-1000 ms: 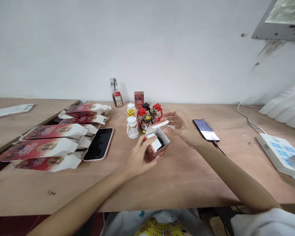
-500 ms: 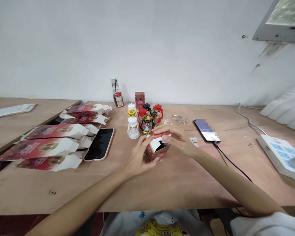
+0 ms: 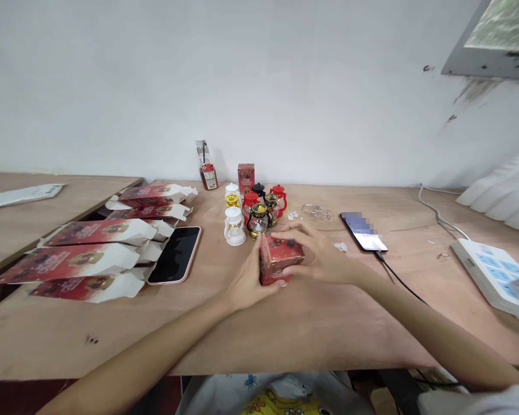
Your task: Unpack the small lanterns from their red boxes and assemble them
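A small red printed cardboard box (image 3: 281, 256) stands between my hands near the middle of the table, its top closed. My left hand (image 3: 248, 279) wraps its left side, with the thumb across the lower front. My right hand (image 3: 322, 253) grips the right side, fingers at the back edge and thumb on the front. Just behind the box is a group of miniature lanterns: a white lantern (image 3: 234, 226), a black-and-gold lantern (image 3: 258, 221), a red lantern (image 3: 279, 199) and several others.
Flattened red cartons (image 3: 82, 259) lie at the left beside a pink-edged phone (image 3: 175, 255). Behind the lanterns stand a closed red box (image 3: 246, 177) and a bottle (image 3: 208, 173). To the right are metal hooks (image 3: 317, 212), a cabled phone (image 3: 363, 231) and a power strip (image 3: 493, 276).
The box's open flap has been folded down, so its top is now closed. My right hand has shifted from the top to the right side of the box.
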A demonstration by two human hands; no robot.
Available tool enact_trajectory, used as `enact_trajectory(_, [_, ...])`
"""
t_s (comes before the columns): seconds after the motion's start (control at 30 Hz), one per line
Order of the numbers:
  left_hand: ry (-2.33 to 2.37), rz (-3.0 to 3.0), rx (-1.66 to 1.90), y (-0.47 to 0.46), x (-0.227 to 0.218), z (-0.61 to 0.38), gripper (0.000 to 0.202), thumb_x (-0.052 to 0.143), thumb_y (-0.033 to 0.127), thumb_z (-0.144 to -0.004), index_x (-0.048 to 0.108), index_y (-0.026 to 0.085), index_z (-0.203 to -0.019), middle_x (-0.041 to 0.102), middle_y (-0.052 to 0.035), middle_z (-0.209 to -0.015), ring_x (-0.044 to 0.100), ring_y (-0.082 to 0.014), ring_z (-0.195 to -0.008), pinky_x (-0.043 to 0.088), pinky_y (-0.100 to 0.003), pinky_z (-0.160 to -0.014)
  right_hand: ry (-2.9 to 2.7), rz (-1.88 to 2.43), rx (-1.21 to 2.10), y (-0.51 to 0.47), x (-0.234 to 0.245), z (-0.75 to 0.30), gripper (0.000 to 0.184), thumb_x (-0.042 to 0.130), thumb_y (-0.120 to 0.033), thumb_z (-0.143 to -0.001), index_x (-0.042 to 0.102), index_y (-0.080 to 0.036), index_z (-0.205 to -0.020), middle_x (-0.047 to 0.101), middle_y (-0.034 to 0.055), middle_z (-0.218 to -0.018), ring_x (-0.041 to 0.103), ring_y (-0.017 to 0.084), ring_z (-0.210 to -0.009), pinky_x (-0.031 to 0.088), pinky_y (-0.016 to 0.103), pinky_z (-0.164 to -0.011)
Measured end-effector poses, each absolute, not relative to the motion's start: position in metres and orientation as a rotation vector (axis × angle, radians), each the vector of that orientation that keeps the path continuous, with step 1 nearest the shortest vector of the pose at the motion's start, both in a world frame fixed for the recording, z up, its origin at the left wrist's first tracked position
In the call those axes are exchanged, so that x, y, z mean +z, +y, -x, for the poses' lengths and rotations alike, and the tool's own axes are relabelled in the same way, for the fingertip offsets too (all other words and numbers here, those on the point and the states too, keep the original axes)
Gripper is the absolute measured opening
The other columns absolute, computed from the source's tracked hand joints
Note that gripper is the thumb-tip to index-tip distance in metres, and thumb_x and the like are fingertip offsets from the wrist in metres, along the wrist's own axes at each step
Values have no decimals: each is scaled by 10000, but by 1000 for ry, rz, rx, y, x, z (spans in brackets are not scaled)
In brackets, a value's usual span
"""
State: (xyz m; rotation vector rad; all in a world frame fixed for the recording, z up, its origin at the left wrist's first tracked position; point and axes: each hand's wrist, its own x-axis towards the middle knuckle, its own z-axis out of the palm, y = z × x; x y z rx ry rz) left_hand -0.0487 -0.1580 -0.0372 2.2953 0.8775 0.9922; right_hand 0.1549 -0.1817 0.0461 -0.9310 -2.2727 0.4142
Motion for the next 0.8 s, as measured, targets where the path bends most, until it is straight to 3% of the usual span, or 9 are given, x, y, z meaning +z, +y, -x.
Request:
enact_trajectory(0.07, [948,-2403,851,-155,-40,47,936,627,449,-760,92,127,-1456,337,-222,-1442,358,-336,-1327,373,-524,-1037,-2293,1005,387,-177,72,-163,691,744,-399,-687,461,-322,-1312,500,86,-1186,550,261,-1057,500,467,-907])
enact_trajectory(0.13, [1010,-2551,674,-154,-43,45,832,560,476,-796,198,80,-1431,306,-240,-1457,285,-345,-1363,312,-528,-1074,-2213,1038,272,-165,100,-170,673,771,-389,-654,502,-311,-1266,491,81,-1155,546,262,-1024,512,459,-882])
enact_trajectory(0.23, [1034,-2755,417,-155,-45,42,679,448,466,-854,312,71,-1389,285,-218,-1475,203,-329,-1395,219,-527,-1111,-1967,1019,9,-128,132,-177,712,802,-328,-612,493,-279,-1252,418,72,-1227,469,298,-1130,466,494,-932])
enact_trajectory(0.3, [1036,-2823,331,-157,-43,40,637,388,448,-881,310,79,-1395,267,-197,-1487,189,-307,-1402,193,-516,-1119,-1844,1057,-123,-90,140,-178,717,768,-271,-649,441,-269,-1287,351,73,-1294,440,305,-1174,427,504,-964])
enact_trajectory(0.47, [1059,-2848,202,-161,-36,40,658,334,452,-902,257,52,-1418,211,-200,-1503,151,-296,-1412,163,-496,-1131,-1718,1349,-144,17,122,-167,525,539,-231,-783,423,-111,-1281,331,113,-1290,478,300,-1141,373,408,-959])
enact_trajectory(0.6, [1043,-2852,222,-161,-37,41,653,311,461,-910,250,59,-1422,210,-194,-1505,143,-289,-1415,160,-499,-1132,-1681,1645,46,72,102,-149,747,752,-114,-550,469,-131,-1241,430,157,-1240,517,277,-1068,421,436,-945])
enact_trajectory(0.8, [1054,-2823,216,-160,-39,42,667,289,480,-915,223,69,-1435,188,-177,-1518,120,-287,-1420,132,-494,-1142,-1823,1735,223,111,77,-123,691,771,-94,-515,549,-94,-1169,542,147,-1185,543,255,-1045,439,381,-929])
